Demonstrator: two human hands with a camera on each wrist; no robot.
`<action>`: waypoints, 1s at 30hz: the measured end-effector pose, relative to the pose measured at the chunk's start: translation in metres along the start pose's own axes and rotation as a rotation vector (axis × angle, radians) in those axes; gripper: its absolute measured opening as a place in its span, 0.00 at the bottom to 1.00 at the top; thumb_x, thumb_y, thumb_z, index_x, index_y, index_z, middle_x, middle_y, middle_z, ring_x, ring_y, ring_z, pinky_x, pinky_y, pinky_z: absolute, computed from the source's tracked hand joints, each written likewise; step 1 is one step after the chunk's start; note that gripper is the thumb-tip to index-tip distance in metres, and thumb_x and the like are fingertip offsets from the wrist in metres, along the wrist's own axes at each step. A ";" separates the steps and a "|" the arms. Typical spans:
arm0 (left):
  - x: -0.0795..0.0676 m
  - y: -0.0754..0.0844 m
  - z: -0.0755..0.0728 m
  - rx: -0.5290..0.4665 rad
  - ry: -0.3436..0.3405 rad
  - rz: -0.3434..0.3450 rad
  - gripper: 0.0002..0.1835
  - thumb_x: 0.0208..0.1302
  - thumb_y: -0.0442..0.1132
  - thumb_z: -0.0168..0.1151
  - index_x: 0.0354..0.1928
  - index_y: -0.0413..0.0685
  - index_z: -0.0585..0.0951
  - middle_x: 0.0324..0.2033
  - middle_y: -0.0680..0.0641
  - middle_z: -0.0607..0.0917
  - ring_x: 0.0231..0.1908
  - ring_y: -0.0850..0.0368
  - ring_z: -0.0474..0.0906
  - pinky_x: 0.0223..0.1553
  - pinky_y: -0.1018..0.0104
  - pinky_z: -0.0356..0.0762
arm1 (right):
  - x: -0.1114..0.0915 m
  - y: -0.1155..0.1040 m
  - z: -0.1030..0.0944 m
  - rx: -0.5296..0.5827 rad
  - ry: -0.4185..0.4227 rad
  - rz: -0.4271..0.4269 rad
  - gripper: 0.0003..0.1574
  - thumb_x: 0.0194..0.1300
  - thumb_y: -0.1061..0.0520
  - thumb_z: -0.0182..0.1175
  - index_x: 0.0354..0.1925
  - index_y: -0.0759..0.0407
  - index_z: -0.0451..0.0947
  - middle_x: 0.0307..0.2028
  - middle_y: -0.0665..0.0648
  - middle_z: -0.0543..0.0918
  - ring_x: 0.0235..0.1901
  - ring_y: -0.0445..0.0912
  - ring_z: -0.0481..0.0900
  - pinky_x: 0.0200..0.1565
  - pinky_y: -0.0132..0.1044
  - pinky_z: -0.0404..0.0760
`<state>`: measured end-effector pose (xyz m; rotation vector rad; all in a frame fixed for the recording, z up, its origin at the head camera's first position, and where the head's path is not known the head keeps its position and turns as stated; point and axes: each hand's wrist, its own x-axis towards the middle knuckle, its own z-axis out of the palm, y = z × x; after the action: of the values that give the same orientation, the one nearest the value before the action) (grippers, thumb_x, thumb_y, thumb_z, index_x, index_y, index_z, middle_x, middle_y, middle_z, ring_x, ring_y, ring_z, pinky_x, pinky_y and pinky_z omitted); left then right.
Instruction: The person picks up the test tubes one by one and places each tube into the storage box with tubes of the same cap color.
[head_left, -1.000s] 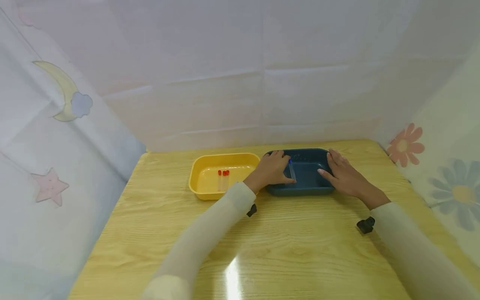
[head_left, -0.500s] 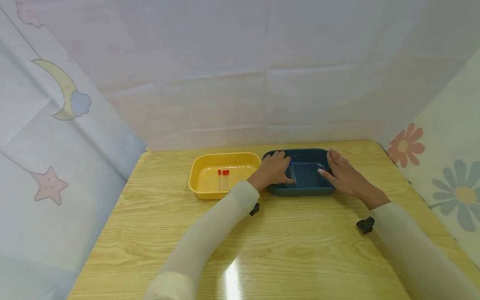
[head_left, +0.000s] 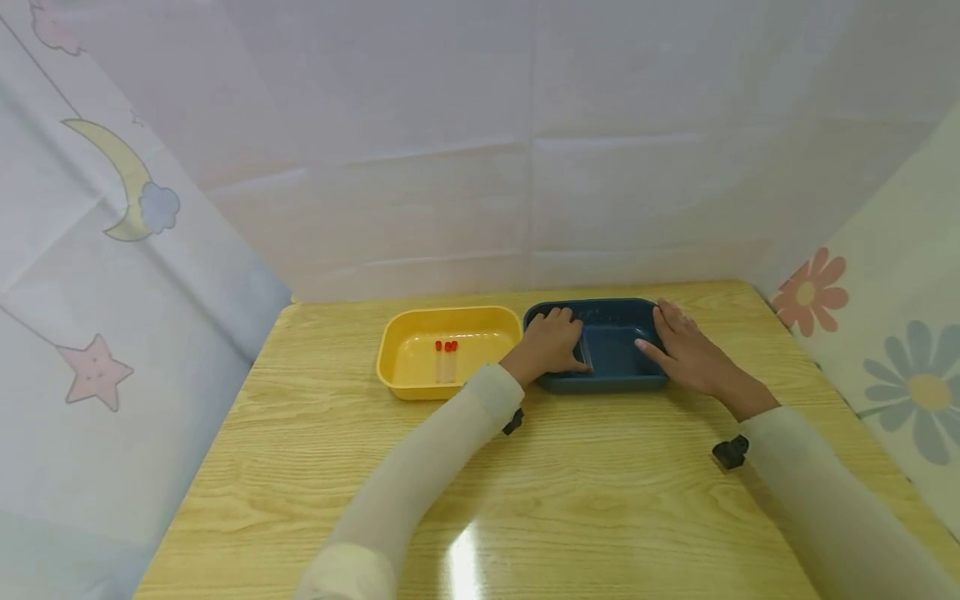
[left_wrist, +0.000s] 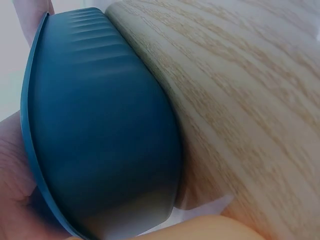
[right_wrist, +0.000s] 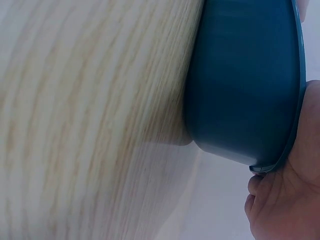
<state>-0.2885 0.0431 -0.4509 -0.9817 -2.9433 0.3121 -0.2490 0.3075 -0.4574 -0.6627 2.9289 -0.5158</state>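
Observation:
My left hand point(head_left: 546, 343) reaches into the left part of a dark blue tray point(head_left: 615, 384). Between its thumb and fingertips is a thin clear test tube point(head_left: 586, 350), held lengthwise; its ends are hidden by the fingers. My right hand point(head_left: 693, 354) grips the tray's right rim, thumb inside and fingers along the outer edge. In the left wrist view the tray's outer wall point(left_wrist: 105, 115) hides the fingers' work. The right wrist view has the right hand point(right_wrist: 285, 200) over the rim. Several red-capped test tubes point(head_left: 447, 365) lie in the yellow tray point(head_left: 390, 385).
Both trays stand side by side near the back of a wood-grain table point(head_left: 525, 500). A pale cloth point(head_left: 450, 217) hangs behind it, with printed cloths at both sides. Small black cameras point(head_left: 730, 452) sit under the wrists.
The left hand has shifted slightly right and down inside the blue tray, and the tube's blue cap is now out of sight. The right hand stays on the rim.

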 end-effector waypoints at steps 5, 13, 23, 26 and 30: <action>-0.002 0.002 0.000 0.003 -0.016 -0.009 0.44 0.55 0.80 0.57 0.61 0.54 0.81 0.52 0.49 0.77 0.47 0.54 0.72 0.48 0.60 0.78 | 0.000 0.001 0.001 -0.006 0.004 0.003 0.54 0.82 0.36 0.40 0.78 0.74 0.32 0.78 0.69 0.26 0.77 0.67 0.29 0.73 0.66 0.35; -0.002 0.004 0.002 -0.011 -0.073 -0.031 0.40 0.56 0.78 0.59 0.59 0.56 0.82 0.54 0.47 0.76 0.50 0.53 0.71 0.48 0.58 0.76 | 0.001 0.001 0.001 -0.005 0.002 0.004 0.53 0.82 0.37 0.40 0.78 0.74 0.32 0.78 0.68 0.26 0.77 0.66 0.28 0.73 0.67 0.36; -0.001 0.005 0.004 -0.007 -0.092 -0.044 0.40 0.57 0.76 0.60 0.63 0.58 0.80 0.58 0.47 0.76 0.54 0.53 0.71 0.51 0.57 0.76 | 0.000 -0.001 0.000 -0.012 0.007 0.007 0.53 0.82 0.36 0.40 0.78 0.74 0.32 0.78 0.68 0.26 0.77 0.68 0.30 0.73 0.66 0.36; 0.000 0.005 0.005 -0.015 -0.105 -0.048 0.38 0.57 0.76 0.61 0.61 0.59 0.81 0.57 0.48 0.76 0.53 0.53 0.71 0.51 0.58 0.76 | 0.000 -0.001 -0.001 -0.006 0.005 0.006 0.53 0.82 0.37 0.40 0.78 0.75 0.33 0.78 0.69 0.26 0.77 0.68 0.30 0.73 0.67 0.36; 0.000 0.006 0.004 -0.034 -0.110 -0.048 0.34 0.57 0.75 0.61 0.54 0.60 0.83 0.55 0.48 0.76 0.50 0.53 0.70 0.48 0.58 0.75 | 0.000 -0.001 -0.001 -0.010 0.003 0.005 0.53 0.82 0.37 0.40 0.78 0.74 0.32 0.78 0.68 0.26 0.77 0.67 0.29 0.73 0.66 0.35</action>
<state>-0.2858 0.0469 -0.4559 -0.9243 -3.0752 0.3258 -0.2484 0.3069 -0.4562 -0.6564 2.9368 -0.5029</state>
